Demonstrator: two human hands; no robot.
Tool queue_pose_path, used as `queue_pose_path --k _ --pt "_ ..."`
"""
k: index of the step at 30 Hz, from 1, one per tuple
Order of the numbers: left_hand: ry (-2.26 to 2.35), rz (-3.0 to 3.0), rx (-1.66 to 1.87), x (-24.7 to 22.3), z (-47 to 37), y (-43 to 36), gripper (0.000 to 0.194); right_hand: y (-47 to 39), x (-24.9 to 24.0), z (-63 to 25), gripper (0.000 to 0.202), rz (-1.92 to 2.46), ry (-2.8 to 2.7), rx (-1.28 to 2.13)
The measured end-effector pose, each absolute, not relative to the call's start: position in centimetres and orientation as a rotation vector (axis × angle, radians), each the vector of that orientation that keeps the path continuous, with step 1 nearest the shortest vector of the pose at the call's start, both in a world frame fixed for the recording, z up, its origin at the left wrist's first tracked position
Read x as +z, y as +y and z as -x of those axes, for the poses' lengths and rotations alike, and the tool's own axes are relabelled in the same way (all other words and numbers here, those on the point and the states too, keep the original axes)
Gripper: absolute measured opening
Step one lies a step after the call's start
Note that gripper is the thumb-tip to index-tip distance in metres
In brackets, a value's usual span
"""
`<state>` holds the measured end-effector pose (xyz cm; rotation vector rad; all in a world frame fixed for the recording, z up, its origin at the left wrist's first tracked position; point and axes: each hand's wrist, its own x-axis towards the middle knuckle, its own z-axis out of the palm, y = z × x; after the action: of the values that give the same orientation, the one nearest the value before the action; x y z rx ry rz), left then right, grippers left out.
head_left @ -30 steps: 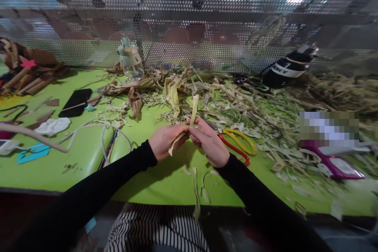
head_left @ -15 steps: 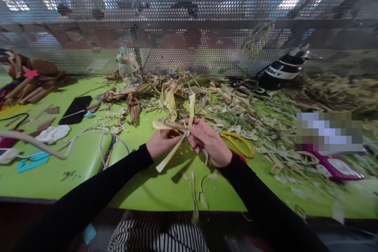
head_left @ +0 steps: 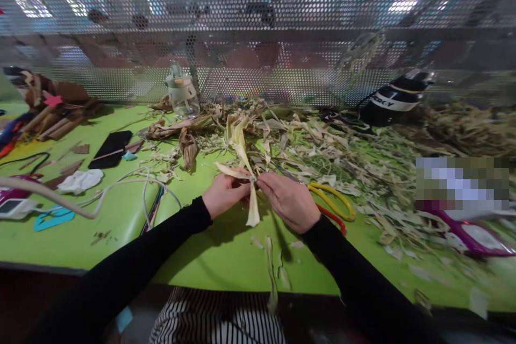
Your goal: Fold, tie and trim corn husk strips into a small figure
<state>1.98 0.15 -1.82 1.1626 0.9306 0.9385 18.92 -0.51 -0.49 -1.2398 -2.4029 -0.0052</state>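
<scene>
Reaching inward from both lower corners in the head view, in black sleeves (head_left: 161, 247), over the green surface (head_left: 97, 253). Slanting rightward with the left grip (head_left: 224, 194), wrist low, and clasping pale husk strips (head_left: 253, 208) between the extended thumb and the curled fingers. Slanting leftward with the right grip (head_left: 289, 202), back turned up, fingers together and pointed at the crossing of the strips; touching there at the tips, though impossible to tell whether pinching, with the undersides hidden. Holding the strips just above the surface, between the two grips, with one end lying past the left thumb and another hanging toward the near edge. Leaving scissors (head_left: 351, 212) just beside the right wrist, partly covered, and shredded husk (head_left: 322, 140) spread beyond.
</scene>
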Motion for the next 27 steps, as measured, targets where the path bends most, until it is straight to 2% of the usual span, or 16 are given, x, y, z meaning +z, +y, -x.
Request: queue_pose_path --k 4,10,17,27 --pt "1.01 -1.258 1.051 -2.2 -2.1 0.1 0.022 -0.5 -0.7 -18.7 0.036 1.257 -2.365 -0.109" --pt "1.019 -1.956 1.047 -1.5 -0.9 0.1 0.021 -0.8 -0.1 -18.8 0.041 1.188 -2.374 -0.151" --pt "0.866 -2.17 0.877 -0.4 -0.2 0.4 0.031 -0.9 0.7 -19.4 0.04 1.152 -2.216 0.537" --pt "0.641 -2.158 0.811 0.6 -0.5 -0.9 0.026 -1.1 1.6 -19.8 0.044 0.95 -2.069 1.099"
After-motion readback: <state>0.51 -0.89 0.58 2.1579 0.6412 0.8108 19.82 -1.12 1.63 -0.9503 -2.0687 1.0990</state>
